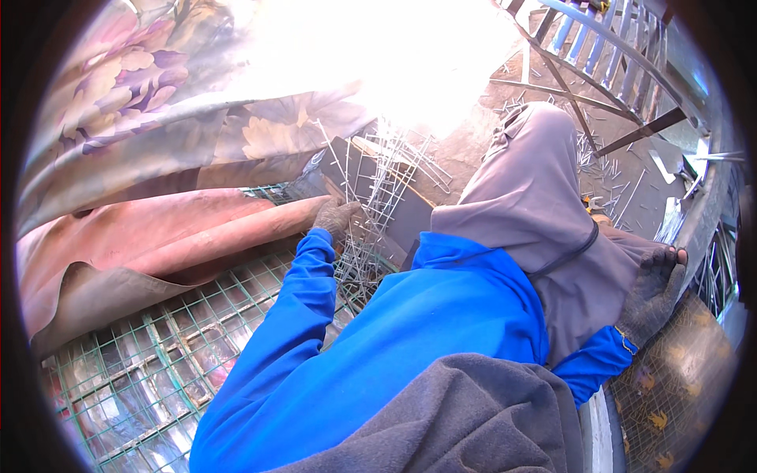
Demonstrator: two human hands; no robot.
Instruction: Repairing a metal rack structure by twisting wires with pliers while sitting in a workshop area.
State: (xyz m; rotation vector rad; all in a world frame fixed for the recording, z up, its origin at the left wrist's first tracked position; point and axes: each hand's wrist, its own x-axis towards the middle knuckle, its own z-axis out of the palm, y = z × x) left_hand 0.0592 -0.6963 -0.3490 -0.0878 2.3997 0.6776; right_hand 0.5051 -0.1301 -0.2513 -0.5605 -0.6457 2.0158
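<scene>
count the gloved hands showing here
2: the left hand by the rolled end of the pink sheet, the right hand beside the lavender cloth; others may be hidden.

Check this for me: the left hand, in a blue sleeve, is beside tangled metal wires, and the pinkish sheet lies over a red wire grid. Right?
Not quite: the head view shows a green wire grid, not red. The left hand, blue sleeve, metal wires and pinkish sheet are as you said.
</scene>
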